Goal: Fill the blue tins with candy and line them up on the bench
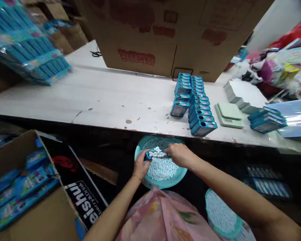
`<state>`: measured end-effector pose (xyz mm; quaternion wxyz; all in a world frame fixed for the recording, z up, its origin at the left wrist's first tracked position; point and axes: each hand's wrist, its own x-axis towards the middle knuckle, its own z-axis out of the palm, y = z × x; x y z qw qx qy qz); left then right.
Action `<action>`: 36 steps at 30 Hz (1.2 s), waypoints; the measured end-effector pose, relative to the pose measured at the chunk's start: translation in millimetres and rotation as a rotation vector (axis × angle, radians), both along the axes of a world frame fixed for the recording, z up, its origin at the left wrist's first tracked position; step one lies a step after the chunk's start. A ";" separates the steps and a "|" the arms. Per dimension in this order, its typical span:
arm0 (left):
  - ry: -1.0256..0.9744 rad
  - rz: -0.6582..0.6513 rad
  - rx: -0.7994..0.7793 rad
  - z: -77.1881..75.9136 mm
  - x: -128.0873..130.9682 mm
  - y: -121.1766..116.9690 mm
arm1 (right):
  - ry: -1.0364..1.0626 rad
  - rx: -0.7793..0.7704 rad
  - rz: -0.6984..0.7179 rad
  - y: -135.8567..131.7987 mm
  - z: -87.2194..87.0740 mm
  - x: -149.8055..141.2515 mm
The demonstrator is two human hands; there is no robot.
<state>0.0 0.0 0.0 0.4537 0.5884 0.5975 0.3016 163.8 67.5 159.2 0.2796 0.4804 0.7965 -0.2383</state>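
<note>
My left hand (140,165) is closed around a small blue box (147,156) over a teal basin (182,173). Small white pellets (163,170) fill much of the basin. My right hand (179,154) grips a scoop whose handle is hidden by the fingers. A heap of pellets (157,152) lies on the scoop, right at the mouth of the blue box. On the table beyond, two rows of blue boxes (202,128) stand upright, several with dark round openings on top.
The white table (110,100) runs across, with a large cardboard carton (150,40) at its back. A pale scale (229,115) and stacked blue boxes (267,120) are at right. An open carton (47,207) stands lower left; another pellet container (222,214) is lower right.
</note>
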 end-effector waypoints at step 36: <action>-0.229 0.008 0.188 47.3 83.8 184.4 | 0.667 0.164 -0.880 -69.0 -61.5 85.5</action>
